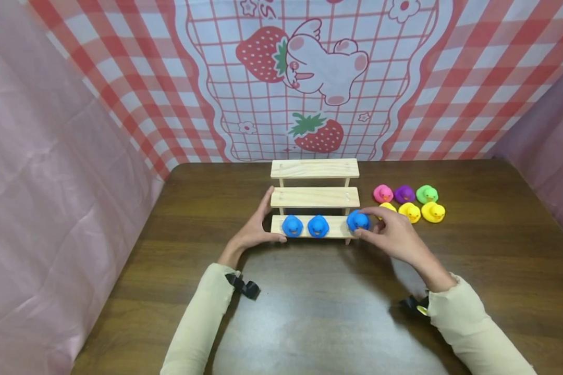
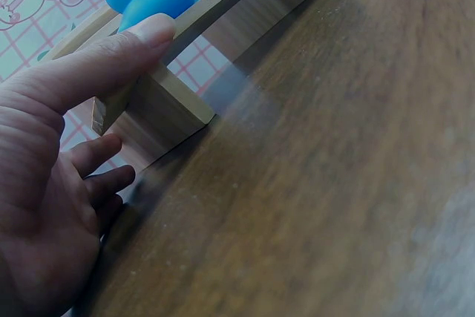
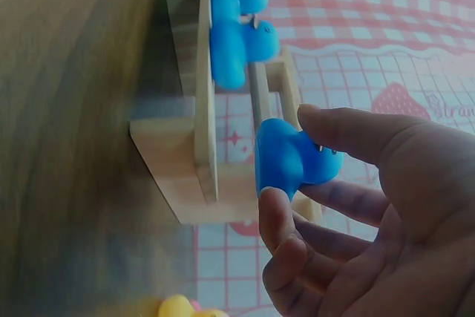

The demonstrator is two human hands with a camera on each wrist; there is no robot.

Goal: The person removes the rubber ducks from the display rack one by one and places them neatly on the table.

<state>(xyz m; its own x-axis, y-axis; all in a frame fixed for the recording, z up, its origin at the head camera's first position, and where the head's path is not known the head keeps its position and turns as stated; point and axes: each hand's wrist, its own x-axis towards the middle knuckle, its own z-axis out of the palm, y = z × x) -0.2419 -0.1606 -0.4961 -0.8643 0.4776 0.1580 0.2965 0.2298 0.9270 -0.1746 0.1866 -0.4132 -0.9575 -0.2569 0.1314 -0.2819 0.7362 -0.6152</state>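
Observation:
A three-step wooden stand (image 1: 315, 197) stands on the table. Its left end is held by my left hand (image 1: 252, 232), thumb along the front edge of the bottom step and index finger reaching up to the middle one. Two blue rubber ducks (image 1: 293, 226) (image 1: 318, 226) sit side by side on the bottom step. My right hand (image 1: 394, 234) pinches a third blue rubber duck (image 3: 282, 157) between thumb and fingers, over that step's right end. In the right wrist view a gap shows between this duck and the board.
Right of the stand are a pink duck (image 1: 383, 194), a purple duck (image 1: 405, 194) and a green duck (image 1: 427, 194), with yellow ducks (image 1: 433, 212) in front, one partly behind my right hand. A checked strawberry cloth (image 1: 319, 104) hangs behind the table (image 1: 281, 312).

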